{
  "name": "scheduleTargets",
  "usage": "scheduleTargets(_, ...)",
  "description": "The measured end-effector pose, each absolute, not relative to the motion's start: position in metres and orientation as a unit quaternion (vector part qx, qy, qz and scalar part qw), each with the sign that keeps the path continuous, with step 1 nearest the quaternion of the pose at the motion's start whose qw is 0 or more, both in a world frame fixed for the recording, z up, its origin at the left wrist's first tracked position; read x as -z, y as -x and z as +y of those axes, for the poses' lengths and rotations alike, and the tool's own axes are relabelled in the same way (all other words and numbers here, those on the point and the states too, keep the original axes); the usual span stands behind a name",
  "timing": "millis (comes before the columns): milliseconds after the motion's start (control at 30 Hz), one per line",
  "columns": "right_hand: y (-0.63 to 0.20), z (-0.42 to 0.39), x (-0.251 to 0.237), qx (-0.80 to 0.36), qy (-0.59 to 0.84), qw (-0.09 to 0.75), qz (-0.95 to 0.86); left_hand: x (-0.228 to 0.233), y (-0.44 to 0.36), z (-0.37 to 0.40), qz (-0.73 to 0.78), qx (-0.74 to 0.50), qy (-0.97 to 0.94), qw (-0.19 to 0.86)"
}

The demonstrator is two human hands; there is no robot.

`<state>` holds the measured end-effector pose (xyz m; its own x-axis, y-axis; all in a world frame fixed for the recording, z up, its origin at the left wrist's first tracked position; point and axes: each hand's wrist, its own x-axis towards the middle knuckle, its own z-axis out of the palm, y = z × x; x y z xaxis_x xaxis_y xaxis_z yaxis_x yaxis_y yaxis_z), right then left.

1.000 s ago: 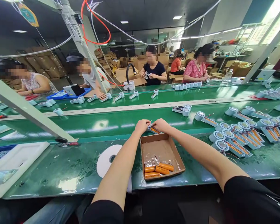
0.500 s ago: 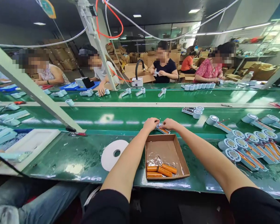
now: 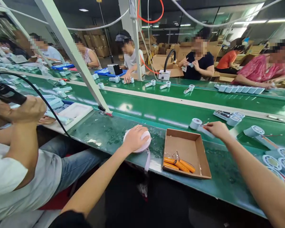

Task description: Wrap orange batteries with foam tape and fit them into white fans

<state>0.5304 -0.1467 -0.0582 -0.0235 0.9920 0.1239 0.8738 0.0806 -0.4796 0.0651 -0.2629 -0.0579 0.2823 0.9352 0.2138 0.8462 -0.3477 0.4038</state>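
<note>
The right hand (image 3: 216,128) pinches a pale-blue, round-headed plastic device (image 3: 195,123) at its narrow end — the left hand (image 3: 135,138) lies spread on a white round roll (image 3: 146,144). The brown cardboard box (image 3: 183,143) holds orange cylinders (image 3: 182,166).

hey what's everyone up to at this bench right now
The person's left hand lies over a white roll, and a strip hangs from it over the bench edge. The right hand is at the handle end of a pale blue unit; blur hides the exact grip. Between the hands sits a cardboard box with orange cylinders in it. On the left, a co-worker's hand holds a black tool.
</note>
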Motion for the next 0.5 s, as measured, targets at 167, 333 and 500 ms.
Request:
scheduleTargets(167,-0.549,-0.167,0.053,-0.096,0.721,0.276,-0.628,0.082,0.017,-0.332,0.547,-0.066,-0.829,0.097)
scheduleTargets(333,-0.445,-0.252,0.029,-0.254,0.541,0.396,-0.698,0.077,0.015,-0.348,0.57,-0.092,-0.809,0.109)
scheduleTargets(500,-0.343,-0.344,0.017,-0.531,0.447,0.216,-0.687,0.059,-0.009,-0.377,0.575,-0.275,-0.771,0.016)
